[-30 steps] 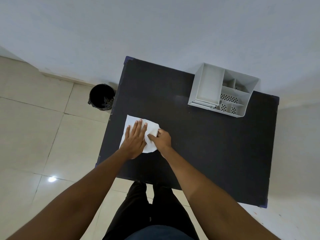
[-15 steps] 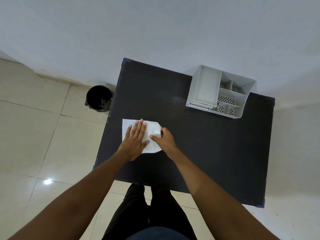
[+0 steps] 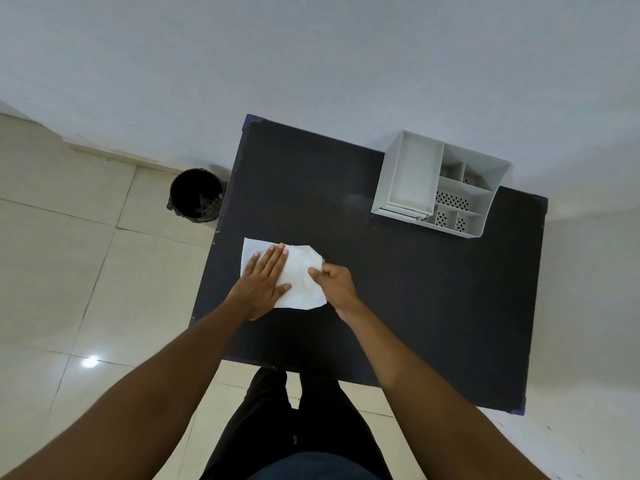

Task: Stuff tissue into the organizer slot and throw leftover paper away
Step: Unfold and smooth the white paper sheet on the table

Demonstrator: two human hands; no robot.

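A white tissue sheet [image 3: 302,275] lies flat on the black table [image 3: 415,299], near its left edge. My left hand [image 3: 263,282] presses flat on the sheet's left half, fingers spread. My right hand [image 3: 334,284] pinches the sheet's right edge between thumb and fingers. A white plastic organizer [image 3: 440,183] with one large slot and several small compartments stands at the table's far right, well away from both hands.
A black bin [image 3: 195,195] with a dark liner stands on the tiled floor just left of the table's far left side. A pale wall runs behind the table. My legs stand at the table's near edge.
The tissue's right side has been drawn out flatter and wider. My right hand shifted slightly right along the sheet's edge; my left hand stays pressed on it.
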